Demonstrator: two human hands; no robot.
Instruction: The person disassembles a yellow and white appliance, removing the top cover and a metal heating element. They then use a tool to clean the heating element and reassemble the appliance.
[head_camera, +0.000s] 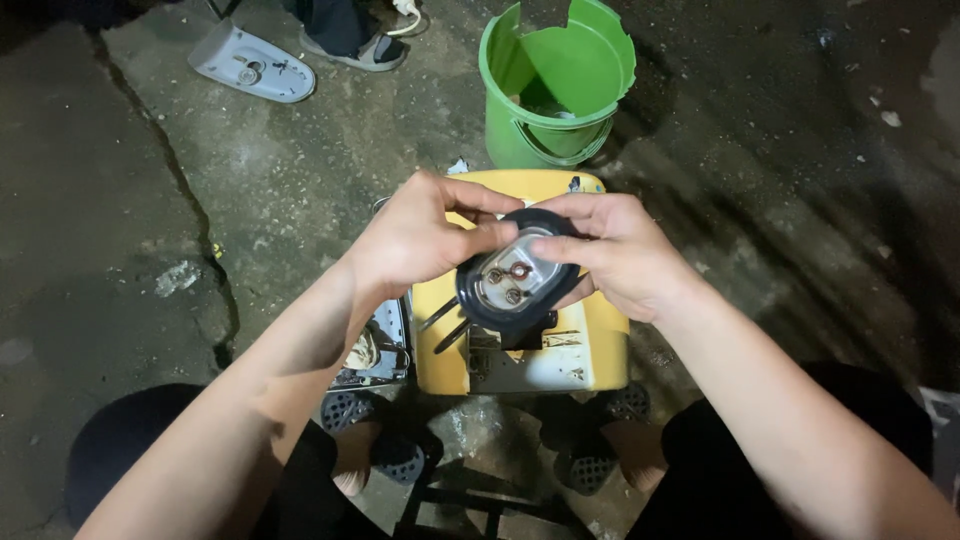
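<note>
Bare forearms, no sleeves; dark trousers; dark perforated clogs (585, 462).

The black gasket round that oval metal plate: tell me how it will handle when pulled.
The black gasket is probably soft rubber, likely to flex and stretch off the metal plate. Freed, the thin ring would likely go floppy. Both hands, left and right, pinch its rim.

Informal repair spot on open ground. Evidence: cracked, stained concrete floor (130, 200); opened yellow appliance casing (590, 345) resting on it; broken green plastic bucket (553, 85); detached grey cover (252, 64) lying loose nearby.
</note>
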